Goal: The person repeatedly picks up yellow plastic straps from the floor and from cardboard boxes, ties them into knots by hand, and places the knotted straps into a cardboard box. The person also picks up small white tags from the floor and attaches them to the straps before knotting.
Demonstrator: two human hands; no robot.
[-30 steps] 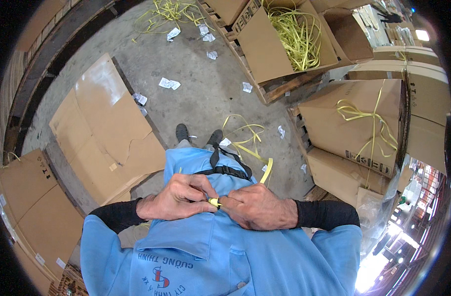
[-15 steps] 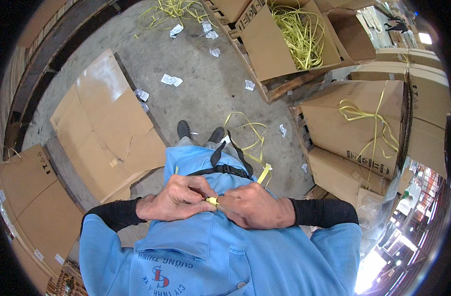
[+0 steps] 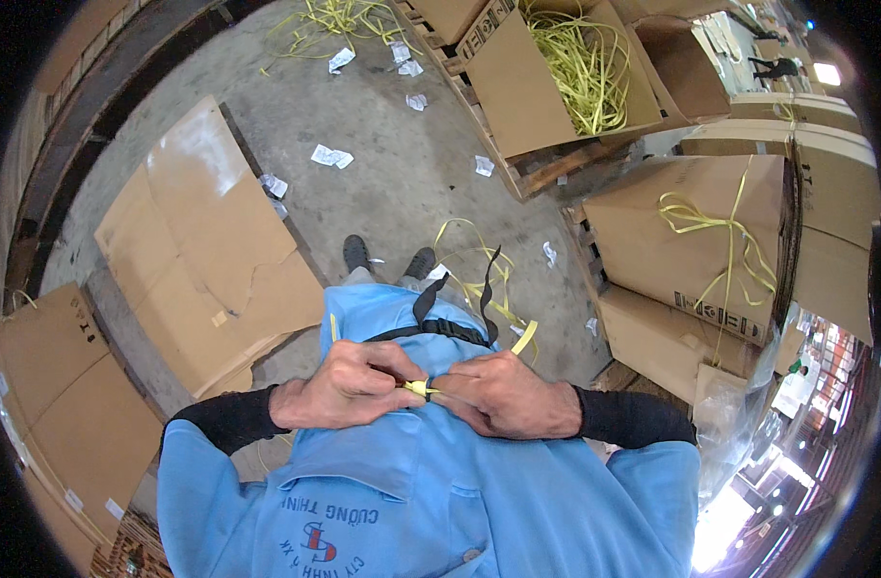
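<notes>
Both hands meet in front of my blue jacket, pinching a yellow strap [image 3: 418, 387] that shows as a small knot or fold between the fingertips. My left hand [image 3: 350, 385] is closed on one side of it, thumb below and fingers curled. On the other side my right hand [image 3: 508, 395] is closed, its fingertips almost touching the left ones. One flat end of the strap sticks up past the right hand, and a short piece rises behind the left wrist. The fingers cover most of the strap between them. A black buckled belt [image 3: 453, 328] lies just beyond the hands.
Loose yellow strapping [image 3: 479, 279] trails on the floor by my shoes. A flat cardboard sheet [image 3: 204, 260] lies to the left. At the far right an open carton [image 3: 517, 91] holds tangled strapping. A tied cardboard stack [image 3: 686, 231] stands right, and paper scraps [image 3: 332, 156] dot the concrete.
My fingertips have drawn slightly apart, so more of the yellow strap shows between them. The strap end by my right hand has shifted a little. Both hands keep their hold.
</notes>
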